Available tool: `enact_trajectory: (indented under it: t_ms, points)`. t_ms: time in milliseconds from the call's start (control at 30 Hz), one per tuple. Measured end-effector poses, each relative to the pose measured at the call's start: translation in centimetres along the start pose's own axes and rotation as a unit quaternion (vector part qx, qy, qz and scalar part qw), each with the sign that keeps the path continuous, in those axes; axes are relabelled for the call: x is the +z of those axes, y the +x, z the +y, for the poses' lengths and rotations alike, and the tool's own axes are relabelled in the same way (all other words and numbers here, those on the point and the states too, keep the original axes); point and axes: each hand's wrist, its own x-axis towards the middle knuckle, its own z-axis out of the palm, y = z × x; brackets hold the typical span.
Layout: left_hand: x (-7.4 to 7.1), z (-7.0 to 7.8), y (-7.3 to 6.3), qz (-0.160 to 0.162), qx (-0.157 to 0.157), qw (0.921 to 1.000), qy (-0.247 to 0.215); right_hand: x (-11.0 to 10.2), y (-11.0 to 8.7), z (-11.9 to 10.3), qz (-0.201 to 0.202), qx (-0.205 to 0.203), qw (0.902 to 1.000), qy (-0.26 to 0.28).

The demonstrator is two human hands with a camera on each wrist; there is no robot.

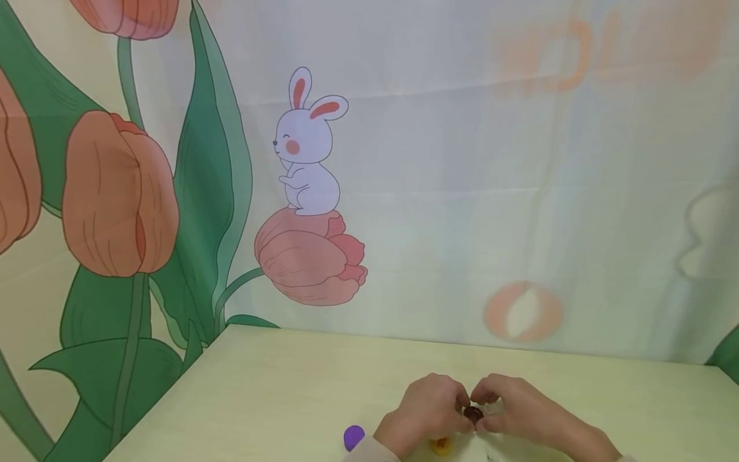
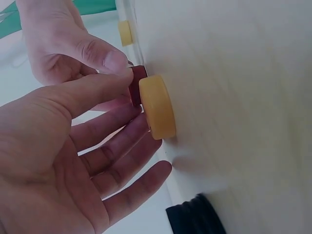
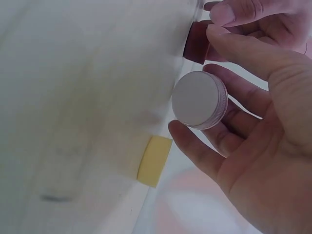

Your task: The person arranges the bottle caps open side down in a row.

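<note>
A small dark red round piece point(image 1: 473, 415) is between the two hands, low in the head view. My left hand point(image 1: 430, 407) pinches it from the left, thumb and forefinger at its edge, with the other fingers spread loosely below. From the other side my right hand point(image 1: 522, 407) pinches the same dark red piece point(image 3: 197, 43). Beside the left fingertips is a thick yellow disc point(image 2: 157, 107). A white round lid with a ribbed rim point(image 3: 199, 99) shows close by the right hand's lower fingers.
A purple round piece point(image 1: 354, 437) lies left of the left wrist on the pale table point(image 1: 260, 398). Near the right hand is another yellow piece point(image 3: 154, 161). A dark ribbed cap point(image 2: 196, 216) appears low in the left wrist view. Behind the table hangs a printed cloth point(image 1: 427, 192).
</note>
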Motion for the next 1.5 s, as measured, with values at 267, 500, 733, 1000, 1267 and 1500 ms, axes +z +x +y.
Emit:
enact_trajectory:
  t_ms: [267, 500, 733, 1000, 1267, 1500]
  points:
    - [-0.1, -0.2, 0.1, 0.003, 0.007, 1.0, 0.005, 0.0, 0.1, -0.1, 0.009, -0.019, 0.9994, -0.027]
    - [0.1, -0.2, 0.1, 0.004, 0.007, 0.9999, 0.01, 0.2, 0.1, 0.0, 0.01, -0.022, 0.9991, -0.036]
    - [0.0, -0.2, 0.2, 0.006, 0.012, 0.9998, 0.015, 0.2, 0.0, 0.2, 0.018, -0.046, 0.9975, -0.05]
    - [0.0, -0.2, 0.2, 0.006, 0.012, 0.9998, 0.012, 0.3, -0.1, 0.0, 0.035, -0.045, 0.9952, -0.08]
    - [0.0, -0.6, 0.2, 0.008, 0.029, 0.9996, -0.002, 0.6, -0.1, 0.0, 0.053, -0.055, 0.9927, -0.093]
    - [-0.2, -1.3, -0.1, 0.011, 0.043, 0.9945, -0.095, 0.3, -0.1, -0.4, 0.043, -0.042, 0.9964, -0.06]
